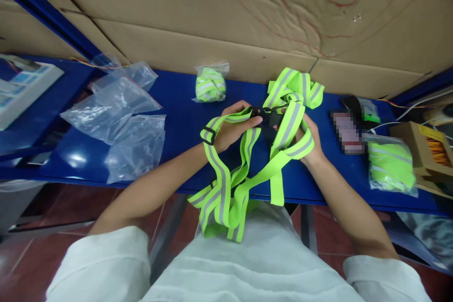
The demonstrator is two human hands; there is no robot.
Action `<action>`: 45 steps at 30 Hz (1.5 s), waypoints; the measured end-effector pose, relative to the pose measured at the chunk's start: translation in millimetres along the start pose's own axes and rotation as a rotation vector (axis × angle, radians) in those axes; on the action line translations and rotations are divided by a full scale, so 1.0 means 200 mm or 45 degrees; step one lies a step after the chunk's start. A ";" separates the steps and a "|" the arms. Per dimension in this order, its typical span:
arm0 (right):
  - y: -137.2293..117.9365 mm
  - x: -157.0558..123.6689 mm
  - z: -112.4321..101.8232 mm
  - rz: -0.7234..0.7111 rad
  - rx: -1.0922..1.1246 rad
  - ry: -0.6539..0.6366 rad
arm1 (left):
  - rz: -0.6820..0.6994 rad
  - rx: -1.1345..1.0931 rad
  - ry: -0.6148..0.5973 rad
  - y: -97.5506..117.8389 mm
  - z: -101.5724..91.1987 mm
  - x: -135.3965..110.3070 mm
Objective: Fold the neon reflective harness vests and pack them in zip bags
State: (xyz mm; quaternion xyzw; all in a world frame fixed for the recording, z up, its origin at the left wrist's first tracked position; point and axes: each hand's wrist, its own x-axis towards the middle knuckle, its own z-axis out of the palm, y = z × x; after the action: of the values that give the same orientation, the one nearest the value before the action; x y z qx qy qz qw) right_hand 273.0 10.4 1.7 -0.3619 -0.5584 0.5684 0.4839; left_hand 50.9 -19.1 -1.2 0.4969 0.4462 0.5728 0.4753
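Between my hands is a neon-yellow reflective strap harness [222, 188] with a grey stripe, its loops hanging over the table's front edge toward my lap. My left hand [231, 130] pinches one half of a black plastic buckle [257, 114], thumb on top. The other half of the buckle is by the fingers of my right hand [311, 139], which is partly covered by the strap wound over it. Whether the two halves are clicked together I cannot tell. A black slider [208, 136] sits on the strap beside my left wrist. More bunched strap [295, 87] lies just beyond my right hand.
Clear plastic bags [116, 108] lie on the blue table [180, 151] at left. A bagged harness [211, 84] stands at the back, another bagged one [391, 163] at right, near a phone [348, 132] and a cardboard box [412, 144]. A cardboard wall [177, 14] rises behind.
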 end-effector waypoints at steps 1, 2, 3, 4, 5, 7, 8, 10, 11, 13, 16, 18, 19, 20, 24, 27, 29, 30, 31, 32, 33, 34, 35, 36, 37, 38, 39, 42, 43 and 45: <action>-0.01 0.00 0.00 -0.007 -0.012 0.022 | -0.009 -0.005 0.001 0.00 0.00 0.00; -0.01 0.00 0.00 -0.012 -0.022 0.040 | -0.018 -0.006 -0.004 -0.01 0.00 0.00; -0.01 0.00 0.00 -0.013 -0.027 0.046 | -0.024 -0.004 -0.012 -0.01 0.00 0.00; -0.01 0.00 0.00 -0.011 -0.029 0.044 | -0.026 -0.004 -0.020 -0.01 0.00 -0.01; -0.01 0.00 0.00 -0.007 -0.030 0.035 | -0.026 0.001 -0.030 -0.01 0.00 -0.01; -0.01 0.00 0.00 -0.003 -0.041 0.014 | -0.026 0.040 -0.037 -0.01 0.01 -0.01; 0.00 0.00 0.00 -0.002 -0.052 0.005 | -0.026 0.066 -0.035 -0.01 0.01 -0.01; 0.02 -0.01 -0.01 -0.006 -0.073 0.001 | -0.027 0.103 -0.029 0.00 0.01 -0.02; 0.02 -0.01 -0.02 -0.009 -0.080 0.000 | -0.028 0.112 -0.029 0.00 0.00 -0.02; 0.04 -0.01 -0.02 -0.008 -0.082 -0.011 | -0.027 0.114 -0.037 0.00 0.01 -0.02; 0.05 -0.02 0.01 0.013 -0.065 -0.047 | -0.027 0.129 -0.043 -0.01 0.02 -0.02; 0.05 -0.03 0.02 0.015 -0.055 -0.046 | -0.043 0.128 -0.039 -0.01 0.03 -0.03; 0.05 -0.02 0.02 0.008 -0.054 -0.027 | -0.047 0.122 -0.034 0.00 0.03 -0.03; 0.04 -0.01 0.01 0.001 -0.054 0.001 | -0.048 0.107 -0.023 0.00 0.03 -0.02; 0.00 0.03 -0.08 -0.071 0.042 0.224 | -0.088 -0.099 0.043 0.00 0.00 0.00; -0.02 0.04 -0.12 -0.135 0.022 0.246 | -0.332 -0.341 -0.013 0.00 -0.05 0.04; -0.03 0.03 -0.11 -0.217 -0.109 0.124 | -0.533 -0.440 -0.080 0.00 -0.06 0.04; -0.04 0.02 -0.10 -0.271 -0.170 0.052 | -0.607 -0.465 -0.118 0.00 -0.07 0.04; -0.05 0.01 -0.09 -0.321 -0.216 -0.011 | -0.655 -0.485 -0.157 0.01 -0.07 0.04; -0.05 0.00 -0.08 -0.355 -0.244 -0.064 | -0.682 -0.505 -0.199 0.01 -0.06 0.03; -0.06 -0.01 -0.07 -0.368 -0.254 -0.108 | -0.693 -0.526 -0.236 0.02 -0.06 0.03; -0.06 -0.01 -0.07 -0.362 -0.249 -0.149 | -0.696 -0.540 -0.262 0.03 -0.05 0.02; -0.07 -0.02 -0.07 -0.345 -0.235 -0.179 | -0.696 -0.543 -0.277 0.04 -0.04 0.02; -0.06 -0.02 -0.08 -0.319 -0.214 -0.201 | -0.694 -0.536 -0.283 0.04 -0.04 0.02; -0.06 -0.01 -0.08 -0.292 -0.186 -0.219 | -0.692 -0.522 -0.283 0.04 -0.04 0.02; -0.05 -0.01 -0.09 -0.272 -0.150 -0.233 | -0.689 -0.505 -0.280 0.04 -0.04 0.02; -0.05 -0.01 -0.10 -0.262 -0.112 -0.241 | -0.689 -0.490 -0.278 0.04 -0.04 0.02; -0.03 -0.01 -0.11 -0.252 -0.078 -0.278 | -0.679 -0.439 -0.304 0.03 -0.06 0.03; -0.03 -0.01 -0.11 -0.244 -0.078 -0.287 | -0.670 -0.411 -0.325 0.02 -0.06 0.03; -0.04 -0.01 -0.10 -0.205 -0.072 -0.296 | -0.638 -0.343 -0.379 0.02 -0.07 0.04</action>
State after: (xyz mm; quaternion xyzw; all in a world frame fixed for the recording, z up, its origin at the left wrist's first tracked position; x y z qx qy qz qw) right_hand 294.1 12.7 6.5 -0.2611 -0.6536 0.5500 0.4495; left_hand 36.5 -13.1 1.3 0.3825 0.4006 0.4128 0.7231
